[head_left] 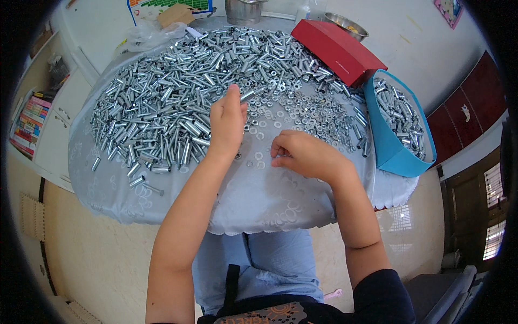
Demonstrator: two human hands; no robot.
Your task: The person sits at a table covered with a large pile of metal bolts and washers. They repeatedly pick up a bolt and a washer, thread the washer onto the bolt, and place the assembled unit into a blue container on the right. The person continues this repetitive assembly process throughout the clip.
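My left hand (229,123) is closed, thumb up, around a sleeve anchor (248,96), a shiny metal tube on a bolt that sticks out past the fingers toward the heap. To its right, my right hand (305,154) hovers low over the cloth with its fingers curled into a pinch; whatever is between the fingertips is hidden. Loose flat washers (259,156) lie on the cloth between the two hands. Beyond them spreads a patch of small nuts and washers (318,110). A large heap of metal sleeves and bolts (156,92) covers the left and far table.
A blue bin (383,129) full of metal sleeves stands at the right edge, beside a red box (340,51). At the back are a metal pot (244,12), a steel bowl (345,26) and a plastic bag (154,36). The pale tablecloth (259,208) hangs over the near edge.
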